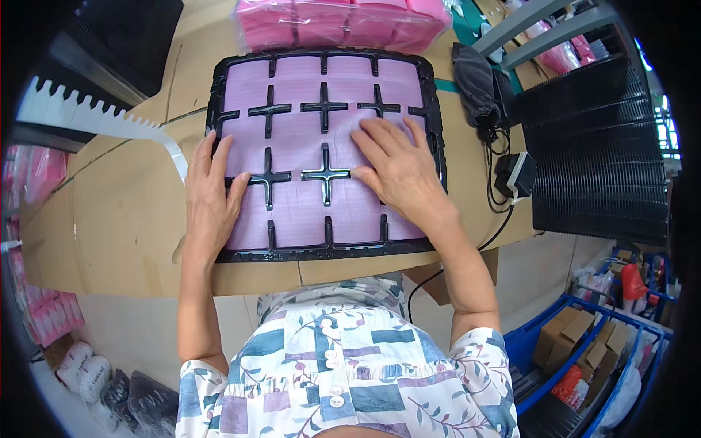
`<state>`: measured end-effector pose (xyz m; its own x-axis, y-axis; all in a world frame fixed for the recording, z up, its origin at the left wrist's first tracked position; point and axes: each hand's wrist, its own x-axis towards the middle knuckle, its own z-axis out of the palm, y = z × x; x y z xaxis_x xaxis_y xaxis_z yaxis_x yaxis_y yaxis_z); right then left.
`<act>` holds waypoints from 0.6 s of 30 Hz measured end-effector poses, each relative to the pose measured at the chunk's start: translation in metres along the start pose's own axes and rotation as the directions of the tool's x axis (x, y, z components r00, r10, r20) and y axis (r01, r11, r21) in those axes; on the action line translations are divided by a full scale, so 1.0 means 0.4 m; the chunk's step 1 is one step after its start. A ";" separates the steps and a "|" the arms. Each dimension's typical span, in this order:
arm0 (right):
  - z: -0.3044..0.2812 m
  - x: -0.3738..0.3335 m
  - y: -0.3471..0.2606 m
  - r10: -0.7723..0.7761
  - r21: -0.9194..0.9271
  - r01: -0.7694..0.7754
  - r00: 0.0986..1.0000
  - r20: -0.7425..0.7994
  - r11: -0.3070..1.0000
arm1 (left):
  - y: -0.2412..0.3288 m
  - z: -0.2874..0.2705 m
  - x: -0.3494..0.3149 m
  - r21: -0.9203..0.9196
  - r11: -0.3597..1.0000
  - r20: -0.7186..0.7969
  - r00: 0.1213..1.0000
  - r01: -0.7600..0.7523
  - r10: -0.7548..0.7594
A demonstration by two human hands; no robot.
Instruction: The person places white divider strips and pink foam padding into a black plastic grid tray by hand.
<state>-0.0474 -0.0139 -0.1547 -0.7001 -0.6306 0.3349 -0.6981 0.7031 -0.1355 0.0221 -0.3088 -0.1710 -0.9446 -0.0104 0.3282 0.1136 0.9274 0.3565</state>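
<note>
On the black tray (pixel 219 95), left hand (pixel 210 191) and right hand (pixel 398 169), flat on pink sheet (pixel 307 80)

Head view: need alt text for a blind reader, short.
Both hands press flat on a pink sheet laid in a black divided tray on a cardboard-covered table: left hand at the left edge, right hand right of centre. Pink packets lie beyond the tray.

Black tray (pixel 219 109): moulded plastic, slightly glossy, raised cross dividers. Lilac sheet (pixel 299 204) inside: thin, matt, finely ribbed foam or plastic. Surface (pixel 109 219): brown cardboard, matt, creased. Pink bags (pixel 336 22) at far edge: shiny plastic film. Stacked black trays (pixel 599 153) at right edge: ribbed plastic.
</note>
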 end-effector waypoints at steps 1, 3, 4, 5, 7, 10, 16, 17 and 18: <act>0.022 -0.012 0.008 -0.017 -0.020 0.016 1.000 -0.005 1.000 | -0.008 0.007 -0.002 -0.035 0.999 0.027 0.999 0.021 -0.020; 0.017 -0.019 0.018 -0.030 -0.004 0.030 0.999 -0.010 1.000 | -0.017 0.013 -0.006 -0.070 0.997 0.051 0.998 0.043 -0.039; 0.013 -0.022 0.020 -0.038 0.016 0.038 0.999 -0.012 0.999 | -0.019 0.014 -0.009 -0.076 0.996 0.048 0.998 0.041 -0.038; 0.004 -0.018 0.023 -0.040 0.014 0.040 0.999 -0.014 0.999 | -0.021 0.013 -0.010 -0.082 0.996 0.045 0.998 0.039 -0.036; -0.023 -0.006 0.036 0.027 0.127 -0.009 0.989 -0.142 0.992 | -0.017 0.009 -0.015 -0.065 0.997 0.051 0.998 0.031 -0.028; -0.043 0.020 0.097 0.175 0.174 -0.140 0.963 -0.207 0.975 | 0.001 -0.005 -0.042 -0.024 1.000 0.061 0.998 -0.003 0.004; 0.055 0.198 0.202 0.069 0.089 -0.053 0.980 -0.186 0.995 | 0.112 -0.039 -0.025 0.160 0.982 0.029 0.995 -0.097 0.094; 0.076 0.208 0.206 0.019 -0.014 -0.021 0.988 -0.150 1.000 | 0.140 -0.037 -0.004 0.070 0.979 0.063 0.980 -0.194 0.189; 0.095 0.215 0.203 0.013 -0.007 -0.014 0.989 -0.144 1.000 | 0.162 -0.026 0.015 -0.018 0.961 0.088 0.957 -0.277 0.278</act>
<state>-0.1699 -0.0235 -0.1723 -0.6804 -0.5671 0.4641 -0.6868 0.7144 -0.1340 0.0271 -0.2528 -0.1368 -0.8992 0.2804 0.3358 0.3764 0.8871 0.2671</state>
